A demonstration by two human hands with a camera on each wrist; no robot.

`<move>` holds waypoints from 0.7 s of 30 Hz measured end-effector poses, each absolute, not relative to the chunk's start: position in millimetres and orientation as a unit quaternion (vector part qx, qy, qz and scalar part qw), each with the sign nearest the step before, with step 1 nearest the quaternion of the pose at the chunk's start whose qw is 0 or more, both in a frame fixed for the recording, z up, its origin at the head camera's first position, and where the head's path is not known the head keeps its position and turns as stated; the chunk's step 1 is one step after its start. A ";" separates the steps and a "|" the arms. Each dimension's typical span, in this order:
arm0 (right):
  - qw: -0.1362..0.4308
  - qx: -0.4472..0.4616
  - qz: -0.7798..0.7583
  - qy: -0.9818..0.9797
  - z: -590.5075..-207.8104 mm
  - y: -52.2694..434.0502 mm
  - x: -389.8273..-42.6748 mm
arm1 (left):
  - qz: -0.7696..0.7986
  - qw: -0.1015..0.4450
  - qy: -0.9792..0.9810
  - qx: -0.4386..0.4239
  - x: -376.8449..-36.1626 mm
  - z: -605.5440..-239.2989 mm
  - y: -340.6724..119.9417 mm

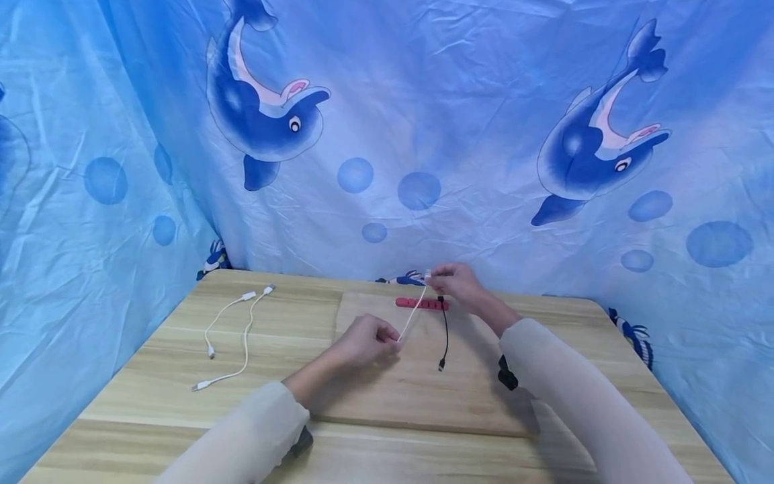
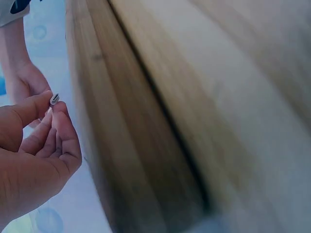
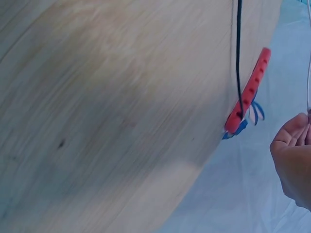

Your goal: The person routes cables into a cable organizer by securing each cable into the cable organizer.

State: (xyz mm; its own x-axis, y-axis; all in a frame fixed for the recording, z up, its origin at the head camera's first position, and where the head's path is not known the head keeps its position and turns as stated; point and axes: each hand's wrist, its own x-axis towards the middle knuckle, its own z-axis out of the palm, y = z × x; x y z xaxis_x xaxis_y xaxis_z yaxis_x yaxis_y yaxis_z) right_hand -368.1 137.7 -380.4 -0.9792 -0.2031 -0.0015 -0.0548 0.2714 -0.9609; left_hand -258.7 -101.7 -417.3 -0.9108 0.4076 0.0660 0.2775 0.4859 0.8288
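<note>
Stretched between both hands is a short white charging cable (image 1: 413, 314), slanting up to the right above a wooden board. My left hand (image 1: 365, 339) pinches its lower end; in the left wrist view a small oval-mouthed plug (image 2: 55, 99) pokes out between thumb and finger. The upper end, with a white plug (image 1: 428, 274), is pinched by my right hand (image 1: 457, 286). Just below that hand lies a red slotted cable holder (image 1: 417, 304) at the board's far side. A black cable (image 1: 447, 336) sits in the holder's right end and trails toward me.
Two more white cables, a longer one (image 1: 246, 336) and a shorter one (image 1: 220, 314), lie on the table's left side. The wooden board (image 1: 423, 410) rests on the wood-grain table (image 1: 139, 403). Blue dolphin-print cloth (image 1: 387, 121) hangs behind and at the sides.
</note>
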 end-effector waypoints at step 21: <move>0.116 -0.095 -0.533 0.833 -394.6 172.4 -383.7 | 0.425 0.079 0.873 0.228 -256.1 -418.0 -57.4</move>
